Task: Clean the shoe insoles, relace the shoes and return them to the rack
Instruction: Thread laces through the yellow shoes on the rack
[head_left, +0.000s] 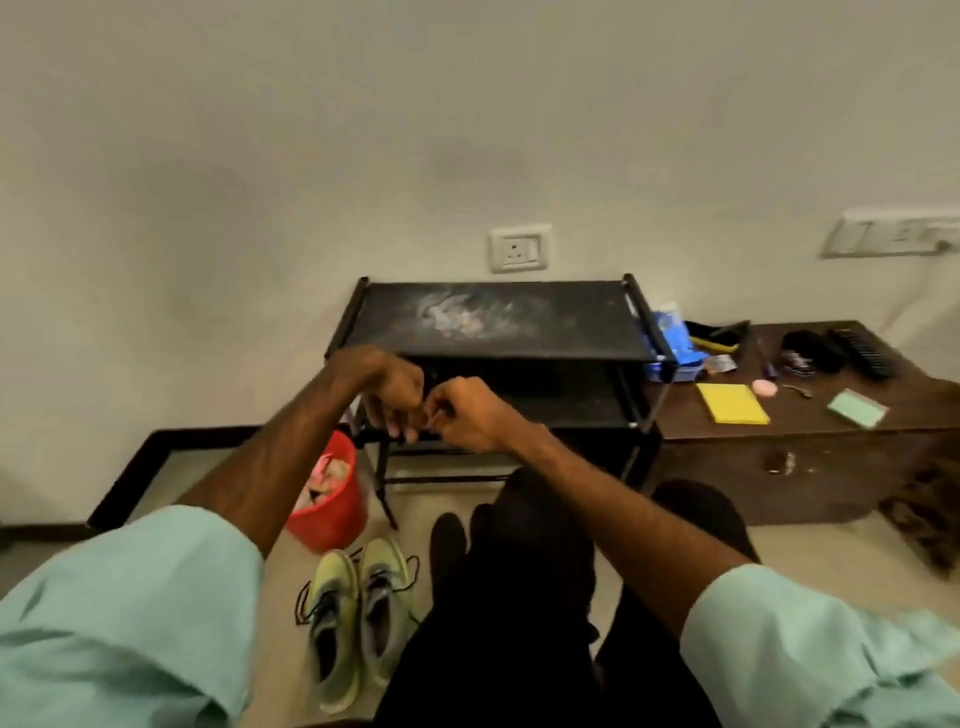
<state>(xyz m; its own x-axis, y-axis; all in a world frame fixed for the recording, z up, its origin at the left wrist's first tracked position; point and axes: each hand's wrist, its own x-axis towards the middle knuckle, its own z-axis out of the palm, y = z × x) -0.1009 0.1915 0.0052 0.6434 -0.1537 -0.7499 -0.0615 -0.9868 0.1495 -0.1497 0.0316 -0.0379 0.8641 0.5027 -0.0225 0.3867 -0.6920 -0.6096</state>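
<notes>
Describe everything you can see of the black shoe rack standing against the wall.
The shoe rack is black, with a thin tubular frame, seemingly metal, and dark flat shelves. Its top shelf carries a whitish dusty smear and no shoes; lower shelves are shadowed. It stands upright on the floor against the pale wall, below a socket. A red bucket sits by its left legs, a low brown table at its right side. The left hand and right hand hover in front; contact unclear.
</notes>
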